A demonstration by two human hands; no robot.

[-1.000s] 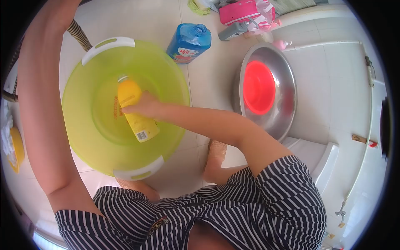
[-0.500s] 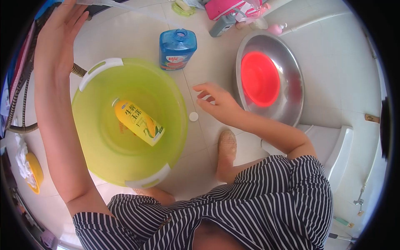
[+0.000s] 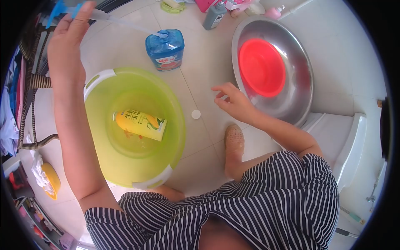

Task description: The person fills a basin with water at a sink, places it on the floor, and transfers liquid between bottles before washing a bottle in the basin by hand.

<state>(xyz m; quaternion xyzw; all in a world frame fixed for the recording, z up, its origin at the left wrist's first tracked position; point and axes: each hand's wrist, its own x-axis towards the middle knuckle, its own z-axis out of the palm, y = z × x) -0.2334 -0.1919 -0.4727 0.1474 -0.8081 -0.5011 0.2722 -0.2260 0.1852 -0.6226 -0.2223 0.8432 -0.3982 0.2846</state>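
Observation:
My left hand (image 3: pixel 68 48), raised at the upper left, grips a pump dispenser (image 3: pixel 102 16) with a blue head and a long clear tube. The tube slants down to the right, its end at the mouth of a blue detergent bottle (image 3: pixel 165 49) standing uncapped on the floor. My right hand (image 3: pixel 233 102) hovers over the floor with loosely bent fingers apart and nothing in them. Below it to the left lies a round white cap (image 3: pixel 196 114). Between my arms, a yellow bottle with a corn picture (image 3: pixel 141 126) lies on its side inside a green basin (image 3: pixel 177 146).
A steel basin (image 3: pixel 300 79) leans at the right with a red bowl (image 3: pixel 262 68) inside. Behind stand a grey bottle (image 3: pixel 215 16) and a pink pump bottle (image 3: pixel 273 13). A ribbed hose (image 3: pixel 41 81) and a yellow bowl (image 3: pixel 51 181) are at the left.
My left hand has brought the pump's tube to the blue bottle's mouth; before, the tube was held above and behind it. The view has shifted slightly. My right hand stays empty.

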